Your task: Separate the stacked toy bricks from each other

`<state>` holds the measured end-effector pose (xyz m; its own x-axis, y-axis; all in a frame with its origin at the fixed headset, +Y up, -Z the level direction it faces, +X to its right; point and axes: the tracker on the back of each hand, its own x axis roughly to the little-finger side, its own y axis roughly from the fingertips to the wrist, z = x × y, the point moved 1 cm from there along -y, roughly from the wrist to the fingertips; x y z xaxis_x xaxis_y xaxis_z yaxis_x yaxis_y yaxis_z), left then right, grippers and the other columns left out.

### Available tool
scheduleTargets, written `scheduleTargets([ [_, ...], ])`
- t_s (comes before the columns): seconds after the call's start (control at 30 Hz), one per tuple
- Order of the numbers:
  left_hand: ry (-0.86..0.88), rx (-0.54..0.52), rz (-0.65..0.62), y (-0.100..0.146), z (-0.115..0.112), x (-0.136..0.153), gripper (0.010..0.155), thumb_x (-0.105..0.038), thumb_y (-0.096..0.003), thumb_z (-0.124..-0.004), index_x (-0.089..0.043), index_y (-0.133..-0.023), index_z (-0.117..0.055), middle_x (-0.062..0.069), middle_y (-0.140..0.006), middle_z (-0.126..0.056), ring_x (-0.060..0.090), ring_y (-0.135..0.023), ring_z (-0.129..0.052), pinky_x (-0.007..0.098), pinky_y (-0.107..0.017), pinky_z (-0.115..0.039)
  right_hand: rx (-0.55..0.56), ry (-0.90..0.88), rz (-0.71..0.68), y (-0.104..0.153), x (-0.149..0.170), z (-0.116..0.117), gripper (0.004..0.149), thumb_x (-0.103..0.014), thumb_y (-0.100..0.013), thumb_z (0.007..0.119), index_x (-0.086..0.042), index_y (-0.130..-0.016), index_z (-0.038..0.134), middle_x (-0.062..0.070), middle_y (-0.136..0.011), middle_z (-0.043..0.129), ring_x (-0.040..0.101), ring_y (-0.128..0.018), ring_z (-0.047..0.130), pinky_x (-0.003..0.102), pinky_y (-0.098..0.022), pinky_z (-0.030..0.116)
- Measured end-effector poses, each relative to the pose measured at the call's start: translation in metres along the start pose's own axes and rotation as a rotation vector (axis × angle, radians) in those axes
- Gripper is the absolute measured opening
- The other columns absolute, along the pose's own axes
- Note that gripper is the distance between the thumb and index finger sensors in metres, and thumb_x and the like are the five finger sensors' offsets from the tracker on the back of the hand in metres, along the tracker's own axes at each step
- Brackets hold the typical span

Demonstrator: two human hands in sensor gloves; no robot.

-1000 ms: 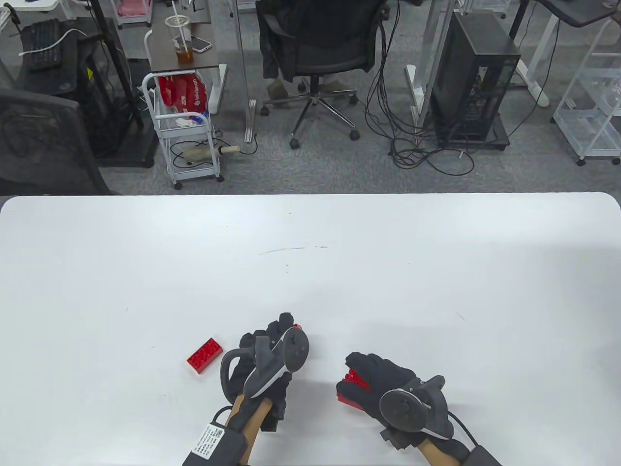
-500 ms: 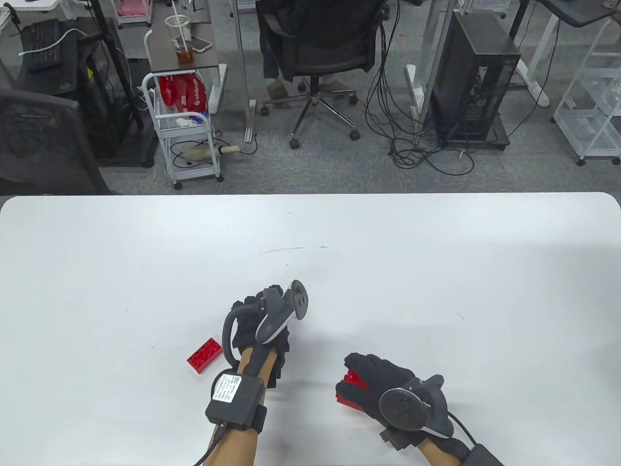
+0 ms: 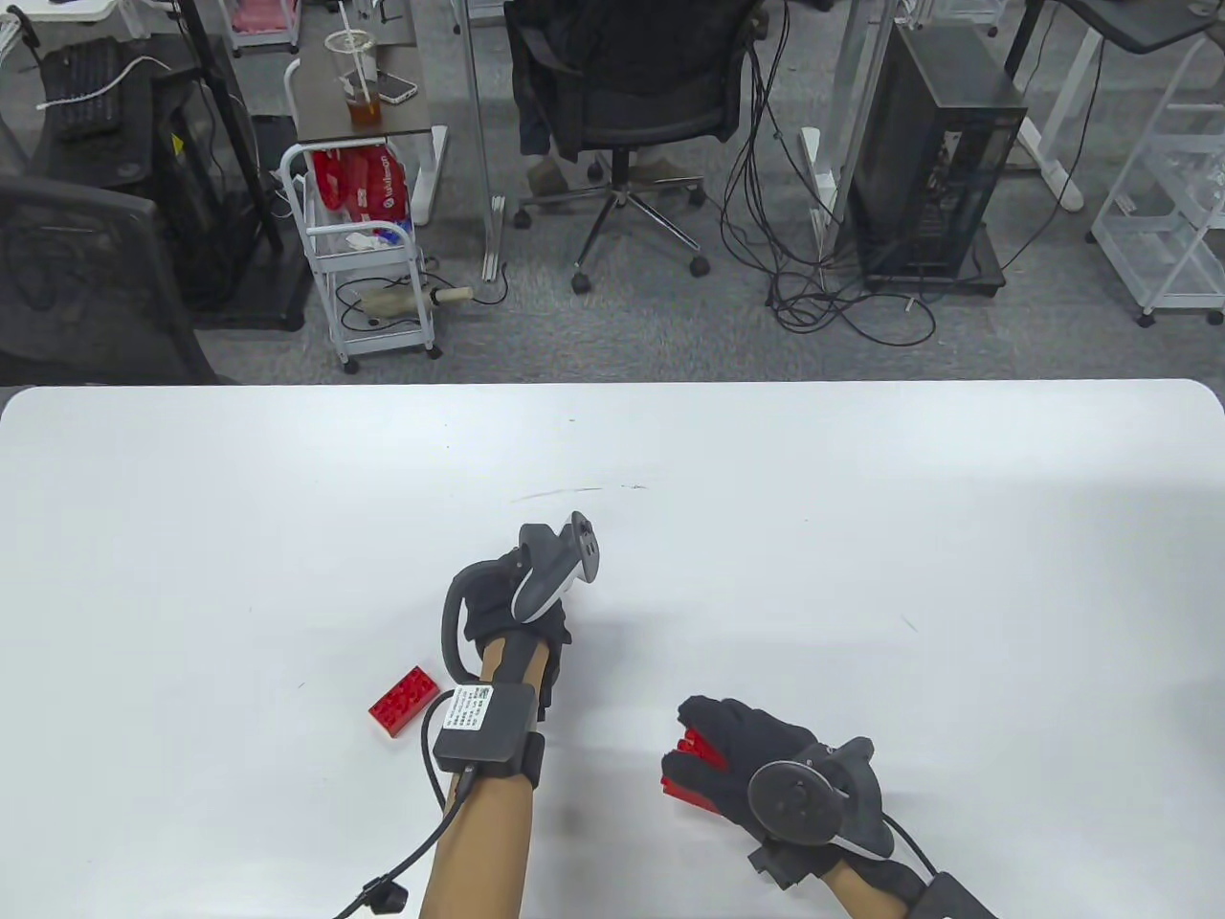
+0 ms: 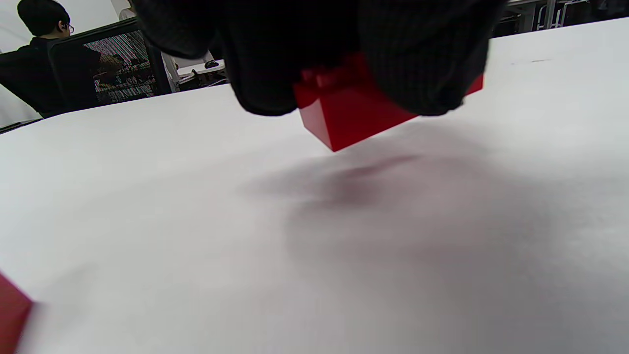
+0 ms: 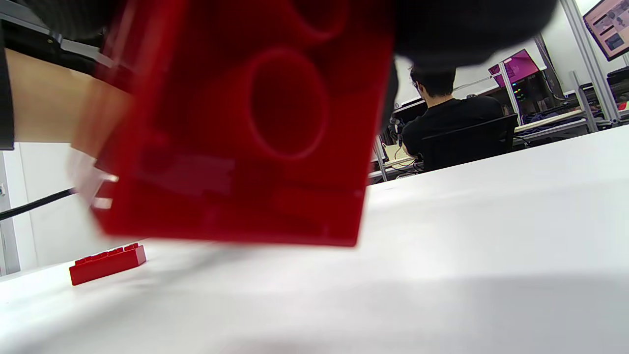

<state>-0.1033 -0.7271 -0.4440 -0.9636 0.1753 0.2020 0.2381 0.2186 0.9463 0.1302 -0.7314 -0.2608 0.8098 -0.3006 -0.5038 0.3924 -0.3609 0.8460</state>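
Note:
My left hand [image 3: 512, 598] is over the middle of the white table [image 3: 861, 536] and grips a red brick [image 4: 351, 115] from above, just above the surface. That brick is hidden under the hand and tracker in the table view. My right hand [image 3: 687, 739] rests near the front edge and holds another red brick [image 3: 678, 787], whose hollow underside fills the right wrist view [image 5: 245, 147]. A third red brick [image 3: 404, 700] lies loose on the table left of my left forearm. It also shows in the right wrist view [image 5: 107, 263].
Beyond the table's far edge stand an office chair [image 3: 632, 105], a white cart [image 3: 368, 258], a computer tower [image 3: 933, 153] and floor cables. Only the one loose brick lies on the table.
My left hand has moved away from me toward the table's middle, carrying its red brick. My right hand and the loose brick have stayed put.

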Motion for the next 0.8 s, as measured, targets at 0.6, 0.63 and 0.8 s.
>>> scheduleTargets([
  [0.6, -0.076, 0.039, 0.011, -0.0090, -0.0033, -0.0042, 0.068, -0.048, -0.0418, -0.084, -0.034, -0.107, -0.068, -0.002, -0.102, -0.089, 0.024, -0.084, -0.098, 0.048, -0.074, -0.072, 0.006, -0.020, 0.006, -0.0004, 0.0017, -0.0013, 0.065, -0.070, -0.047, 0.059, -0.027, -0.093, 0.071, 0.000, -0.072, 0.092, 0.020, -0.042, 0.102, 0.034, -0.020, 0.088],
  [0.63, -0.081, 0.045, 0.009, -0.0095, -0.0051, -0.0048, 0.068, -0.048, -0.0414, -0.084, -0.034, -0.107, -0.069, -0.002, -0.101, -0.089, 0.024, -0.083, -0.099, 0.048, -0.074, -0.073, 0.005, -0.020, 0.006, -0.0004, 0.0018, -0.0012, 0.064, -0.070, -0.047, 0.059, -0.027, -0.093, 0.071, 0.000, -0.072, 0.092, 0.020, -0.042, 0.102, 0.034, -0.020, 0.088],
  [0.8, -0.091, 0.033, 0.009, -0.0102, -0.0070, -0.0066, 0.069, -0.048, -0.0393, -0.086, -0.033, -0.105, -0.071, -0.003, -0.098, -0.092, 0.022, -0.080, -0.101, 0.046, -0.072, -0.076, 0.008, -0.022, 0.008, -0.0004, 0.0020, -0.0017, 0.065, -0.070, -0.047, 0.059, -0.027, -0.094, 0.071, 0.000, -0.072, 0.092, 0.020, -0.042, 0.102, 0.034, -0.020, 0.088],
])
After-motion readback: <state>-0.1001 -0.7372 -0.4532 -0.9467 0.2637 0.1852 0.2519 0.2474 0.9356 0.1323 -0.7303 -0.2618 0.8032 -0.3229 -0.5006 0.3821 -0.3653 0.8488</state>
